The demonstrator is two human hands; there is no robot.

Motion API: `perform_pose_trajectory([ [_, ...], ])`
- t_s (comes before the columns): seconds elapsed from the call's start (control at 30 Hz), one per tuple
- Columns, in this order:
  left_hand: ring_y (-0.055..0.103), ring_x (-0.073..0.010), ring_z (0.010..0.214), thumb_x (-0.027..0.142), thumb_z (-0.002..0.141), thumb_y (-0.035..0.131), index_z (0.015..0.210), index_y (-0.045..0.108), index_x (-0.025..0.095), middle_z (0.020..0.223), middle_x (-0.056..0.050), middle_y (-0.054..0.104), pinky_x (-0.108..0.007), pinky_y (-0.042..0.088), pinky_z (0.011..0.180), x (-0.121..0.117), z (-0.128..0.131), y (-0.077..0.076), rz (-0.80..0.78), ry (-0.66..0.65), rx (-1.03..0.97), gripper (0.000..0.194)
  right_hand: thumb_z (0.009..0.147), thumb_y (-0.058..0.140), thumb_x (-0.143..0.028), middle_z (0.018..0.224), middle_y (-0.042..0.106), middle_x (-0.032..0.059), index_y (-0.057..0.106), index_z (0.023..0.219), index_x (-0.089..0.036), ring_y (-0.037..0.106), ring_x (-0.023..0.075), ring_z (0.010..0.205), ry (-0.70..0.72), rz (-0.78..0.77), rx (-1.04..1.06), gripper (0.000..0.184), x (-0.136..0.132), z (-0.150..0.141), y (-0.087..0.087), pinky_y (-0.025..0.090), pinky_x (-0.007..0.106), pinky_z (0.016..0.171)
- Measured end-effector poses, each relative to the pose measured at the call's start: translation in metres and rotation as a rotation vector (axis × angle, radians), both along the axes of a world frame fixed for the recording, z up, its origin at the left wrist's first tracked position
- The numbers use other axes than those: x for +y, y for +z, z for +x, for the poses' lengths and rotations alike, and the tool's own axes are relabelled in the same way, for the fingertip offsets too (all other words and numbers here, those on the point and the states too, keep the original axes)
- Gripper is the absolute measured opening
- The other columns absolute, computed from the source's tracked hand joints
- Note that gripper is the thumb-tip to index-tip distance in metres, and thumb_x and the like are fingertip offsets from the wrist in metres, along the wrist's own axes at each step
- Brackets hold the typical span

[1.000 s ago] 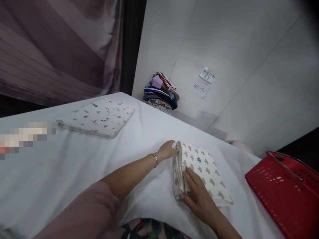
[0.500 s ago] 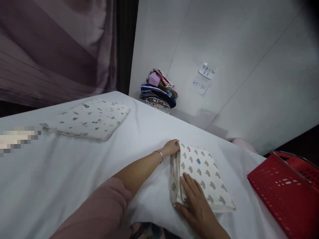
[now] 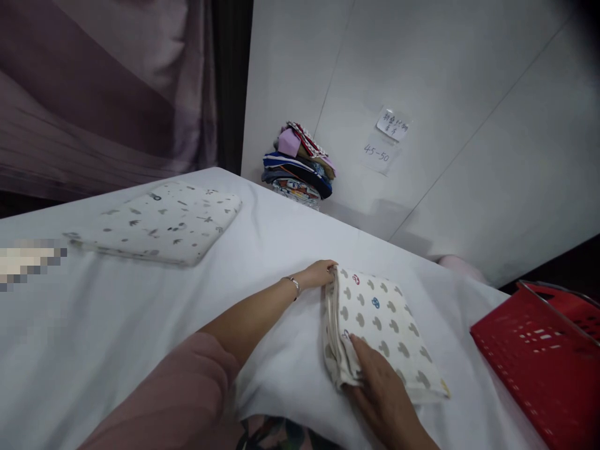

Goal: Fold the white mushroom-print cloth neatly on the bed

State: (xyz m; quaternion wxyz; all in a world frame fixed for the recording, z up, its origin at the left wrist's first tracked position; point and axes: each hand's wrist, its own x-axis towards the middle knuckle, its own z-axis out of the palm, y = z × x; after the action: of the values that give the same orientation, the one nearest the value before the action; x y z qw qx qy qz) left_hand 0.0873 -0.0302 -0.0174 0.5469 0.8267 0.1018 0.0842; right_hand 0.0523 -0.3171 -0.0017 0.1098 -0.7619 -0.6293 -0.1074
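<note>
Nearest, the right hand [image 3: 382, 390], with extended fingers laid over the near left corner of a folded mushroom-print cloth [image 3: 391, 315]; cannot tell whether gripping, with the thumb side obscured. Noted flat on the white table cover [image 3: 281, 231]: the cloth, ahead of the right hand and to the right of the left hand [image 3: 319, 274]. Judged to have its long axis running away from the body, with the layered left edge stretching between both hands, one at each end. At the far left corner, a pinch by the left hand, with fingertips partly hidden. Closer to the body and to the cloth's middle: the right. Well apart to the right, a red basket [image 3: 525, 369]. Farther off to the left, a second folded cloth [image 3: 173, 219].
</note>
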Motion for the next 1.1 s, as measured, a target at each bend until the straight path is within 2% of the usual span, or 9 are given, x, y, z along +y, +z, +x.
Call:
perform_pose_trajectory([
  [0.17,0.057,-0.019,0.096,0.01,0.064,0.052,0.106,0.062,0.02,0.106,-0.004,0.065,-0.025,0.044,0.082,-0.005,0.002,-0.001,0.088,0.106,0.014,0.045,0.084,0.045,-0.023,0.132,0.049,0.0041,0.012,0.145,-0.024,0.053,0.0218,0.113,-0.034,0.047,0.047,0.069,-0.003,0.001,0.0,0.051,0.034,0.088],
  [0.33,0.059,-0.0182,0.092,0.015,0.064,0.055,0.11,0.059,0.02,0.105,-0.004,0.065,-0.023,0.045,0.076,-0.009,0.002,0.001,0.137,0.115,0.041,0.045,0.082,0.048,-0.023,0.137,0.042,0.0064,0.01,0.145,-0.022,0.045,0.0251,0.121,0.033,0.034,-0.004,0.074,-0.001,-0.003,-0.004,0.048,0.038,0.092],
  [0.53,0.059,-0.0187,0.09,0.015,0.068,0.052,0.103,0.062,0.021,0.101,-0.003,0.066,-0.024,0.045,0.076,-0.009,0.002,0.005,0.23,0.128,0.035,0.037,0.079,0.052,-0.023,0.143,0.033,0.009,0.008,0.145,-0.017,0.03,0.0288,0.131,-0.014,-0.005,-0.027,0.079,0.002,-0.007,-0.01,0.039,0.046,0.099],
  [0.7,0.057,-0.0213,0.096,0.014,0.071,0.047,0.092,0.065,0.021,0.099,-0.005,0.066,-0.028,0.042,0.082,-0.004,0.009,0.015,0.315,0.157,0.001,0.029,0.081,0.045,-0.014,0.141,0.036,0.0097,0.007,0.145,-0.015,0.03,0.0263,0.131,0.015,0.04,-0.052,0.074,0.002,-0.009,-0.021,0.041,0.043,0.098],
  [0.8,0.056,-0.0221,0.098,0.012,0.069,0.051,0.088,0.066,0.022,0.099,-0.004,0.066,-0.029,0.04,0.086,0.0,0.012,0.015,0.343,0.139,-0.006,0.027,0.082,0.041,-0.012,0.139,0.04,0.01,0.008,0.145,-0.015,0.033,0.0255,0.13,0.025,0.068,-0.067,0.071,0.003,-0.007,-0.025,0.042,0.042,0.096],
  [1.0,0.057,-0.0207,0.096,0.013,0.073,0.047,0.097,0.064,0.022,0.103,-0.004,0.066,-0.028,0.042,0.083,0.002,0.008,0.005,0.316,0.165,0.035,0.031,0.086,0.047,-0.023,0.136,0.044,0.0101,0.012,0.145,-0.018,0.042,0.0244,0.124,0.007,0.064,-0.023,0.069,0.0,-0.002,-0.012,0.046,0.039,0.094],
  [1.1,0.058,-0.019,0.096,0.015,0.074,0.047,0.103,0.062,0.022,0.106,-0.003,0.065,-0.026,0.043,0.082,0.001,0.007,0.005,0.284,0.157,0.059,0.034,0.086,0.05,-0.025,0.133,0.047,0.0098,0.021,0.143,-0.02,0.045,0.0242,0.122,0.013,0.055,-0.011,0.064,-0.009,0.004,-0.006,0.045,0.039,0.095],
])
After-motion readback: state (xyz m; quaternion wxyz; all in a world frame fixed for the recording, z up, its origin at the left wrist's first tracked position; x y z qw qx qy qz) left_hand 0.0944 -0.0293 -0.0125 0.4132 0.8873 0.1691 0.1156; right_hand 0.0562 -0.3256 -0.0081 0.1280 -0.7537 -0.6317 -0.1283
